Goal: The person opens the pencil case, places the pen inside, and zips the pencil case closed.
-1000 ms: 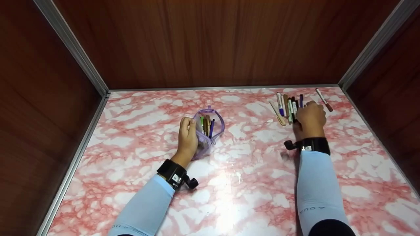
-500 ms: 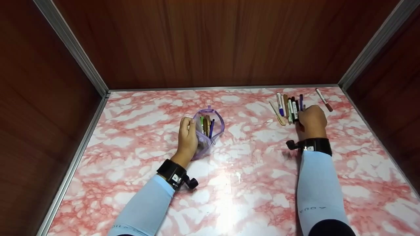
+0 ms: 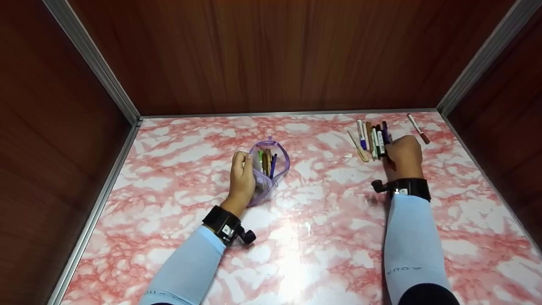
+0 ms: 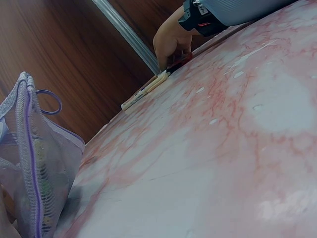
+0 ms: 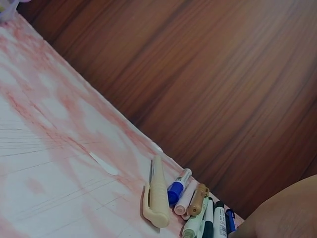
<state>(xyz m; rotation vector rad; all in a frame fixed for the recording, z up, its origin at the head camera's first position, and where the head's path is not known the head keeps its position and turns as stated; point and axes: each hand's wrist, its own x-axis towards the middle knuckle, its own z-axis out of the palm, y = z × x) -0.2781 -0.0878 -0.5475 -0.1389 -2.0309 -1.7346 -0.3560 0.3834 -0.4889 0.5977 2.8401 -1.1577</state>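
My left hand (image 3: 242, 173) grips the near-left side of a purple mesh pencil case (image 3: 288, 165), whose zipped mouth gapes. Several pens (image 3: 265, 163) stand inside, green, brown and dark purple among them. Over at the right, my right hand (image 3: 405, 153) has its fingers curled down around the right end of a row of pens. A purple pen (image 3: 385, 128) lies against its fingers; in the left wrist view something red and black (image 4: 182, 62) shows beneath them. Left of the hand lie a white marker with a blue cap (image 5: 174, 193), a brown pen (image 5: 197, 201) and a cream pen (image 5: 157, 198).
A white marker with a brown-red cap (image 3: 418, 128) lies apart, beyond the right hand. Wood-grain panels (image 3: 271, 55) with metal edging enclose the marbled red-and-white tabletop (image 3: 322, 237) at the back and both sides.
The right hand has drawn back slightly and shifted a little right. The purple pen has moved left against its neighbours, tightening the row. The left hand and pencil case have not moved.
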